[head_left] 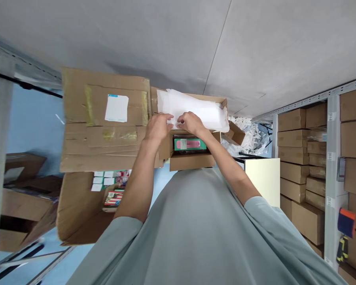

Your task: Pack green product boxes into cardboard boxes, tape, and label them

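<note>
White, thin, translucent packing sheets or bags lie stacked in a long open cardboard box. My left hand is at the near left edge of the stack, with fingers curled and the thumb side against the white material. Beside it my right hand pinches the same near edge, a short gap away. Whether they grip one sheet or several is hard to tell. Just below, closer to my body, an open carton holds a green and pink box with a white label.
A large flattened-looking cardboard carton with a white label stands at left. Below it an open carton holds small packages. Crumpled white wrapping and a small box are at right, near shelves of stacked cartons.
</note>
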The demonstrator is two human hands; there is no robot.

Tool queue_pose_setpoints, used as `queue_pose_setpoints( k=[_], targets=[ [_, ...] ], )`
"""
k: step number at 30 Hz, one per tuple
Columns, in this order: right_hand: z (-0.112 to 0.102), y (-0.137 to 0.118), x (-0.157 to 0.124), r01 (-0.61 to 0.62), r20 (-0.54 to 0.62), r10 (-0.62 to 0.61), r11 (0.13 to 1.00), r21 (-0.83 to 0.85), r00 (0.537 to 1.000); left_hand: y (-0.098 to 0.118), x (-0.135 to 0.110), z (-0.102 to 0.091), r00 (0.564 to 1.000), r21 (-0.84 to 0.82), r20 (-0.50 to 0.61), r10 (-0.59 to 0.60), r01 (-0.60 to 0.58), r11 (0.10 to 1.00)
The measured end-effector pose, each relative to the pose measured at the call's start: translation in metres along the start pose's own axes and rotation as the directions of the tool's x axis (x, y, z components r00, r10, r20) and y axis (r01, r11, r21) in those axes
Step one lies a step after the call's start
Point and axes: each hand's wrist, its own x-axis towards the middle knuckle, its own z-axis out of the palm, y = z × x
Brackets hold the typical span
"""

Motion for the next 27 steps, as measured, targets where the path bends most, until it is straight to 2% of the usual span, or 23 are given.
queue_pose_setpoints(
  k=[6,12,17,24,27],
  targets=[
    [0.003,0.001,-0.003,0.042,0.013,-0.042,0.999,0.007,0.999,0.007,-0.002,0.004,1.000,0.034,-0.012,0.027,-0.027,0.999],
    [0.002,-0.002,-0.003,0.038,0.062,-0.039,0.999,0.019,0.997,0.001,0.002,0.011,0.999,0.030,-0.034,-0.002,0.003,1.000],
    [0.004,0.003,-0.003,0.026,0.052,-0.028,0.999,0.023,0.998,0.000,0.008,0.013,0.998,0.089,-0.040,-0.040,0.043,0.995],
    [0.009,0.011,-0.005,0.015,0.017,-0.015,0.999,0.030,1.000,0.009,0.010,0.010,0.998,0.099,0.013,-0.054,0.053,0.994],
    [0.012,0.011,-0.005,0.026,0.008,-0.026,0.999,0.031,1.000,0.016,0.007,0.011,0.999,0.115,-0.018,-0.043,0.045,0.992]
  ],
)
